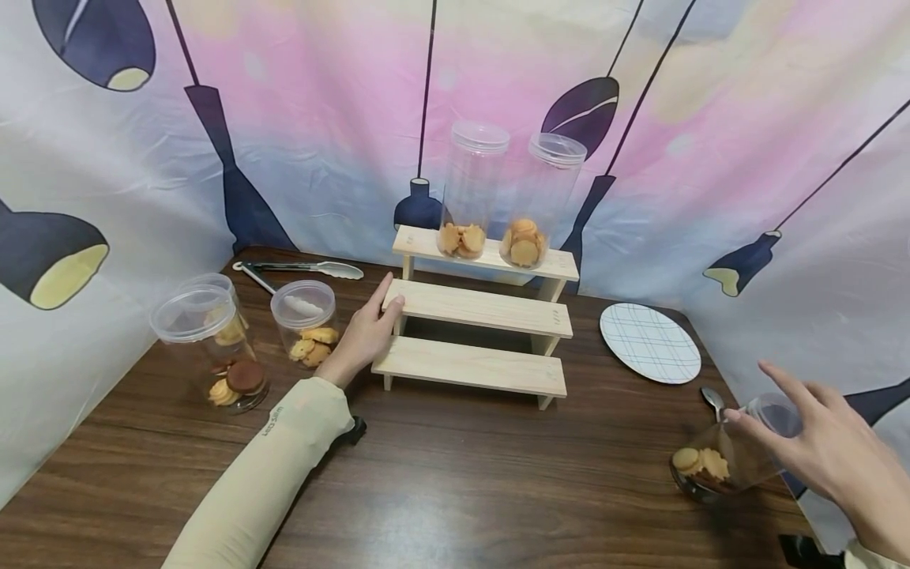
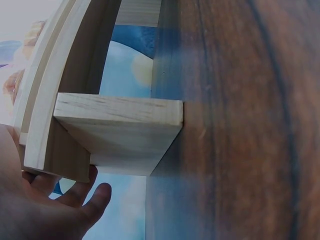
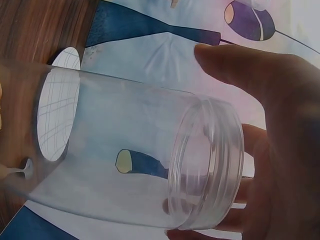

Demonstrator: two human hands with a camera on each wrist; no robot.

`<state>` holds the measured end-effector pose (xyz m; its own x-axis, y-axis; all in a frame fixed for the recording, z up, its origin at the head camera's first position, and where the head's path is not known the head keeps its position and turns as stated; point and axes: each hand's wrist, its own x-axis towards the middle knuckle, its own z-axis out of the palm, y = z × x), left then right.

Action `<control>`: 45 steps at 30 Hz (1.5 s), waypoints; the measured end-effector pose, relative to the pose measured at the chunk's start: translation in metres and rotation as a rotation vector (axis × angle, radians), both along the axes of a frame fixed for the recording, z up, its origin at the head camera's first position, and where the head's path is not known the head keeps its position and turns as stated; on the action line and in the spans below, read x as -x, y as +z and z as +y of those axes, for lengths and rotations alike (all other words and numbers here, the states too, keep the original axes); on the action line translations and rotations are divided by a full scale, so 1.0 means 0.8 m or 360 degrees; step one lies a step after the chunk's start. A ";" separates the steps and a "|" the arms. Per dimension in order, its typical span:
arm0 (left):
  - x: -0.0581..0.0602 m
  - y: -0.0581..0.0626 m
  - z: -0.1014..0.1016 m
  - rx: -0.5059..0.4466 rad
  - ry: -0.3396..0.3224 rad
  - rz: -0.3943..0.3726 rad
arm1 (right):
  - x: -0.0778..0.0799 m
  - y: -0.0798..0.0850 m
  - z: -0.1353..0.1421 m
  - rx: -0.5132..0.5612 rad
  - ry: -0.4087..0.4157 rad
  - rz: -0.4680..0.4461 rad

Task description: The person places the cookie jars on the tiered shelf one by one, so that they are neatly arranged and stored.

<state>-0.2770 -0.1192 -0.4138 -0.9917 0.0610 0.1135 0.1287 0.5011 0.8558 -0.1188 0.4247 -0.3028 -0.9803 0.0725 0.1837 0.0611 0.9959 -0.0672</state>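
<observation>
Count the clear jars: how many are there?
6. On the top shelf, a left jar and a right jar. At left on the table, a short jar, a tall jar and a back jar partly hidden behind it. One tilted jar is by the right hand.

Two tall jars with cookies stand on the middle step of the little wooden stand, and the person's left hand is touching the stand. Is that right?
Not quite: the two tall jars with cookies stand on the top step, as the head view shows. The person's left hand is indeed touching the wooden stand.
</observation>
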 end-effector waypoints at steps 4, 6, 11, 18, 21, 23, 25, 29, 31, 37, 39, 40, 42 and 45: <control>-0.001 0.000 0.000 0.0018 0.0005 -0.0002 | 0.000 -0.002 0.003 -0.0026 -0.0023 -0.0049; -0.001 0.000 0.000 0.0024 0.0009 -0.0001 | 0.000 -0.003 0.005 -0.0032 -0.0033 -0.0069; -0.002 0.001 0.000 0.0026 0.0018 0.0005 | 0.001 -0.005 0.010 -0.0038 -0.0058 -0.0153; -0.001 0.001 0.001 0.0022 0.0003 0.0005 | 0.002 -0.009 0.014 -0.0047 -0.0055 -0.0162; -0.001 0.001 0.001 0.0013 -0.0001 -0.0005 | 0.003 -0.009 0.015 -0.0053 -0.0049 -0.0157; -0.001 0.001 0.001 0.0016 -0.0002 -0.0005 | 0.003 -0.010 0.015 -0.0055 -0.0041 -0.0150; -0.001 0.002 0.001 0.0017 -0.0002 -0.0003 | 0.003 -0.010 0.015 -0.0055 -0.0034 -0.0141; -0.002 0.002 0.000 0.0011 -0.0002 -0.0002 | 0.002 -0.010 0.014 -0.0055 -0.0026 -0.0139; -0.002 0.002 0.000 0.0004 -0.0005 -0.0005 | 0.002 -0.009 0.014 -0.0051 -0.0029 -0.0142; -0.002 0.001 0.002 0.0012 -0.0006 0.0007 | 0.002 -0.006 0.014 -0.0041 -0.0038 -0.0156; -0.002 0.001 0.002 0.0019 0.0001 0.0011 | 0.002 -0.005 0.014 -0.0039 -0.0040 -0.0170; -0.001 0.001 0.002 0.0020 0.0003 0.0012 | 0.002 -0.004 0.014 -0.0037 -0.0039 -0.0174; -0.001 0.001 0.002 0.0024 0.0006 0.0010 | 0.003 -0.003 0.014 -0.0039 -0.0031 -0.0167; -0.002 0.001 0.001 0.0023 0.0017 0.0008 | 0.005 0.000 0.013 -0.0045 -0.0023 -0.0150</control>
